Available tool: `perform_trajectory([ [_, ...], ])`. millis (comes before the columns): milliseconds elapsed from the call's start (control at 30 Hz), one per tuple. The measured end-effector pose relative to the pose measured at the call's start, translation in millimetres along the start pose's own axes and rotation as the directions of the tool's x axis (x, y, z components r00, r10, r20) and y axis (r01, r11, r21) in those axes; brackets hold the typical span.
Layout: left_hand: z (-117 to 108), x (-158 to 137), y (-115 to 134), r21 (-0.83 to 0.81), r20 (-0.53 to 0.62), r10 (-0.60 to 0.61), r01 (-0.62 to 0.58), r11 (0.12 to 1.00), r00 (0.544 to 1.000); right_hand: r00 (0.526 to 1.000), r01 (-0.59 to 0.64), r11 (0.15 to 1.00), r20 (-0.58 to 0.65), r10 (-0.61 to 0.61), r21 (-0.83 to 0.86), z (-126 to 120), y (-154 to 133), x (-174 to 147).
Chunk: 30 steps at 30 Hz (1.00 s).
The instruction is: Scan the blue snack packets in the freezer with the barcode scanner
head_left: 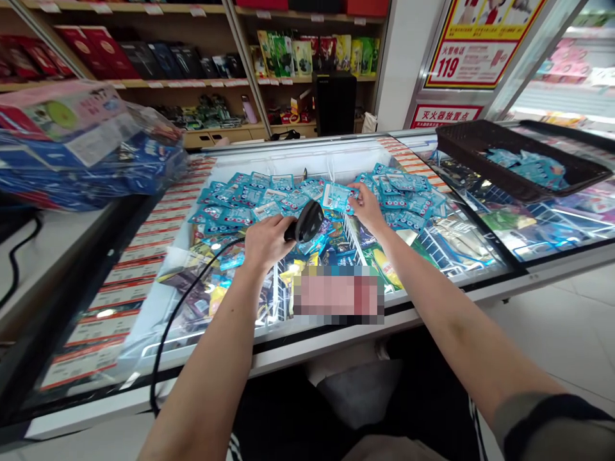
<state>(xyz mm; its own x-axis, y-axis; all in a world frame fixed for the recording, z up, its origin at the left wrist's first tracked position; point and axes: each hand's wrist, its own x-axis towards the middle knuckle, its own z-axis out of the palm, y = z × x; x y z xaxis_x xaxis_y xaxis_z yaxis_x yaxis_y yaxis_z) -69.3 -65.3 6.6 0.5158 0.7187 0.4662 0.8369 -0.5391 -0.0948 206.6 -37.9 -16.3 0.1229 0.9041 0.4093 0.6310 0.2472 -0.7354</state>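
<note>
The left hand (266, 240) grips the barcode scanner (307, 221), so it should point straight at the blue packet (336, 195) the right hand (368, 205) pinches flat.

A white-framed chest freezer with sliding glass lids (336, 320) carries a spread of small teal foil packets (269, 195) lying directly on the glass. A dark woven plastic basket (480, 150) rests on the adjoining freezer lid, holding more teal packets.

Black barcode scanner (307, 221), teal-and-white packets (336, 195) with red dots, dark brown basket (461, 150), red-and-white price labels (120, 291).
</note>
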Motion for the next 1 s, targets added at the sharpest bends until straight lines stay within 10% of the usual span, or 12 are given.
perform_trajectory([
  [1000,-1.5,-3.1,-4.3,-0.052,0.017,0.042,-0.041,0.998,0.999,1.0,-0.002,1.0,0.001,0.002,0.017,1.5,-0.5,-0.6],
])
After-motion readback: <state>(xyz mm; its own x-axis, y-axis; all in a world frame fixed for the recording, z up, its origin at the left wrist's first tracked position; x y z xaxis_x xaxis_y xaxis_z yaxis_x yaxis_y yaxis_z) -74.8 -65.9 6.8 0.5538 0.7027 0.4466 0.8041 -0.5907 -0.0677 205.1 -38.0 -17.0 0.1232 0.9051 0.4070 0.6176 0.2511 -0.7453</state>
